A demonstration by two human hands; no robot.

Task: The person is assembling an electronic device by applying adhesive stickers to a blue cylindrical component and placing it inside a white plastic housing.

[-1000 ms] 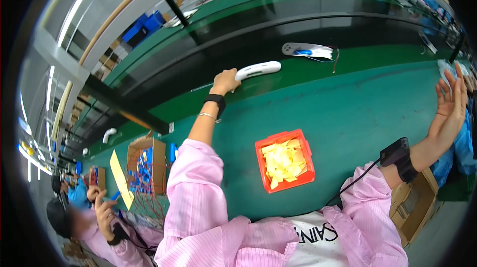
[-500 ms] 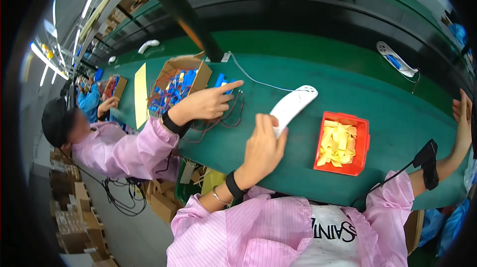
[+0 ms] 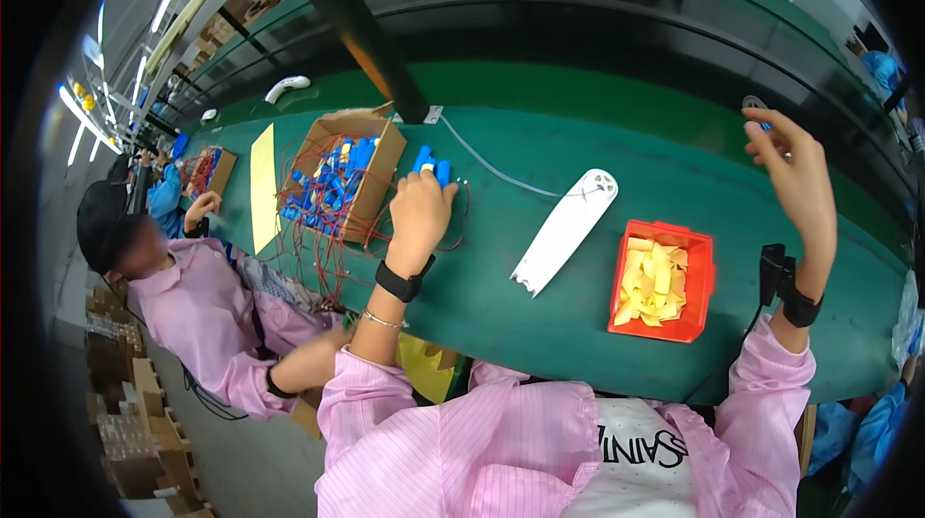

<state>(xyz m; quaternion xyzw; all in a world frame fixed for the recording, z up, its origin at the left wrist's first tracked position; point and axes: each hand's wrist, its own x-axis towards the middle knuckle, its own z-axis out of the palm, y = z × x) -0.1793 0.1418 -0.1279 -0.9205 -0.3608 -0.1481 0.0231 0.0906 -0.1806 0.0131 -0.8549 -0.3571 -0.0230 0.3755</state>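
The left arm reaches forward, wrist bent over, and the left hand curls down, back upward, at two loose blue cylinders that show past its fingers. Its fingertips are hidden, so I cannot tell whether that grip has closed on one. The right arm is raised at the elbow; the right hand hangs above the far right of the surface, its grip loose and empty, fingers pointing left.

One white casing lies aslant on the surface between the hands, apart from both, a single pale cable running from its upper end. Right of it stands one red bin of yellow pieces, too many to count. Left of the left hand are one box of more blue cylinders with red wires, uncountable in their heap, and one yellow sheet.
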